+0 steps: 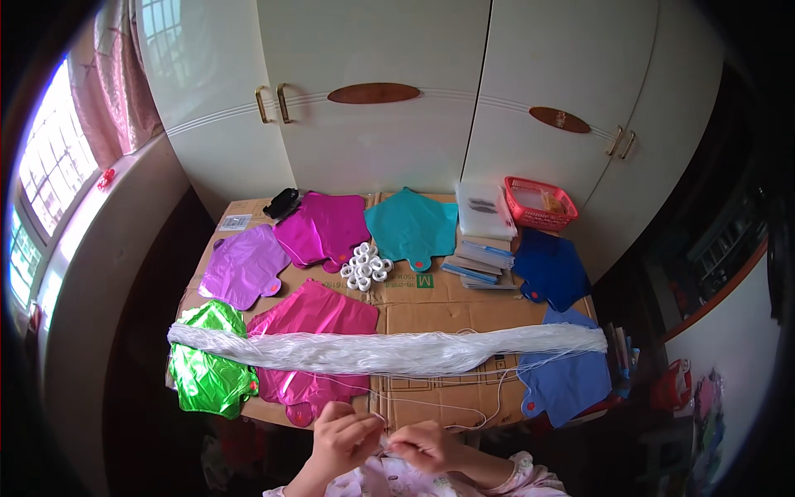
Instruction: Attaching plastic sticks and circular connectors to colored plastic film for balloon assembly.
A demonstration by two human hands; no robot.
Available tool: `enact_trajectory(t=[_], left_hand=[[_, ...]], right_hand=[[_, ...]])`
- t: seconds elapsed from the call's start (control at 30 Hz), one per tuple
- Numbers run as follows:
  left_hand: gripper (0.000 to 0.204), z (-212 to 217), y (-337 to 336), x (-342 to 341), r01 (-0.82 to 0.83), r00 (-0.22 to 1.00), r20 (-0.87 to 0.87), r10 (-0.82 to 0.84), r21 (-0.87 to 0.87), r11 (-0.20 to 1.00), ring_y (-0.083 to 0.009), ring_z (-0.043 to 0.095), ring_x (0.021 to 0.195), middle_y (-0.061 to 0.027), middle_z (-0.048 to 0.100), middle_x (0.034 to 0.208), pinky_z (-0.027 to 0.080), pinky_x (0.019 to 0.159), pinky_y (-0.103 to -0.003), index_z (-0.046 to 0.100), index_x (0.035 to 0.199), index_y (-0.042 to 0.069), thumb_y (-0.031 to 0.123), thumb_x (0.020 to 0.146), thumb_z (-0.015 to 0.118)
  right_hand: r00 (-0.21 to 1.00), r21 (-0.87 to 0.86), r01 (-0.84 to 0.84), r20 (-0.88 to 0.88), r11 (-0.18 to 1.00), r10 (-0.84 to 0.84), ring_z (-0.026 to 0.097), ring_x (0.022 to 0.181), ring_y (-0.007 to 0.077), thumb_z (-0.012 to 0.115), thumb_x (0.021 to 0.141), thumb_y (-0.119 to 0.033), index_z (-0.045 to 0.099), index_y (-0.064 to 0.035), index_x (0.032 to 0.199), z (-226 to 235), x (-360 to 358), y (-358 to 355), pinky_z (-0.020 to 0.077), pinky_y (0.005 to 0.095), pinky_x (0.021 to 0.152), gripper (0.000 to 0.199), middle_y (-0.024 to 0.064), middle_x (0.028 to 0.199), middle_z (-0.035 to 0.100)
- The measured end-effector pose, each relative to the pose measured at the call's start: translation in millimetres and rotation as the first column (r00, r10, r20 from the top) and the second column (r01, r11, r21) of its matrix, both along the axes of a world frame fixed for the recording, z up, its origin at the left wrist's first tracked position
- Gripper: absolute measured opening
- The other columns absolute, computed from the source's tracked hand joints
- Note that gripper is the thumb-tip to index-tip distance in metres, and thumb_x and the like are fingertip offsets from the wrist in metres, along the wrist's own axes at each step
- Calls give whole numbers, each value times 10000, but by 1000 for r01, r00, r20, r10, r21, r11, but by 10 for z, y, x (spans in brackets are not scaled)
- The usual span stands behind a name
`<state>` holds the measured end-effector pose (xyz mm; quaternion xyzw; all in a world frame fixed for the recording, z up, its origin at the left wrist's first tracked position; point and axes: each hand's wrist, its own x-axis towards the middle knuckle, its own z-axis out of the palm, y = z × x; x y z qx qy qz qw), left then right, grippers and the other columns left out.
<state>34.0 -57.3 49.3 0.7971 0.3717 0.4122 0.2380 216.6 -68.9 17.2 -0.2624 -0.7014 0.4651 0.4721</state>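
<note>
My left hand point(346, 432) and my right hand point(422, 446) are close together at the table's near edge, both with fingers pinched. A thin bit of white string point(382, 419) shows at the left fingertips. The right fingers pinch near the same spot, and what they hold is mostly covered. Beyond my hands, a long bundle of white string point(389, 352) stretches across the table, with loose strands looping toward me. Under its left part lie a shiny green foil balloon point(207, 389) and a pink foil balloon point(319, 308), both flat. A blue one point(563, 381) lies beneath its right end.
Cardboard point(431, 311) covers the table. Farther back are purple point(244, 263), magenta point(325, 225), teal point(414, 225) and dark blue point(551, 265) flat balloons. White string rolls point(364, 267), stacked cards point(480, 263), clear bags point(483, 211), a red basket point(540, 205) and a black object point(282, 203) also lie there.
</note>
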Motion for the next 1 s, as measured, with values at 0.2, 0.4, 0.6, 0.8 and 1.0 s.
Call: enact_trajectory(t=[0.2, 0.4, 0.6, 0.8, 1.0], left_hand=[[103, -179, -62, 53, 230, 800, 600, -3, -302, 925, -193, 506, 694, -37, 626, 693, 425, 639, -296, 675, 811, 51, 33, 712, 654], [128, -157, -29, -42, 298, 908, 373, -190, -256, 920, -198, 513, 721, -27, 637, 727, 418, 663, -306, 673, 826, 53, 27, 700, 674], [140, -131, 3, -67, 108, 981, -161, -110, -19, 994, -174, 525, 733, -32, 654, 756, 410, 701, -298, 676, 877, 34, 29, 739, 662], [128, -182, -44, 33, 44, 985, 170, -29, -85, 995, -182, 533, 722, -36, 648, 754, 424, 669, -293, 670, 854, 18, 11, 727, 653], [174, -211, -91, 8, 357, 750, 658, -75, -307, 882, -190, 535, 743, -58, 650, 773, 420, 684, -294, 665, 848, 45, -19, 688, 639]], right_hand=[[970, 153, 81, 214, 985, -113, 588, 544, 179, 584, 816, -68, 612, -49, 858, -55, -29, 125, 449, 291, 506, 54, 87, 655, 602], [983, 29, 53, 173, 998, -57, 605, 574, 235, 588, 800, -55, 614, -43, 853, 31, 76, 140, 461, 315, 515, 61, 104, 686, 613], [998, -22, -56, 26, 998, 56, 616, 605, 255, 580, 811, -68, 620, -50, 839, 206, 163, 97, 467, 322, 529, 53, 106, 686, 608], [964, 102, -74, 262, 992, 45, 618, 604, 247, 567, 824, -90, 613, -52, 852, 32, 64, 80, 468, 319, 540, 66, 96, 697, 614], [924, 50, 37, 379, 998, -54, 619, 589, 236, 572, 799, -73, 628, -15, 819, 80, 60, 157, 479, 307, 547, 83, 92, 680, 626]])
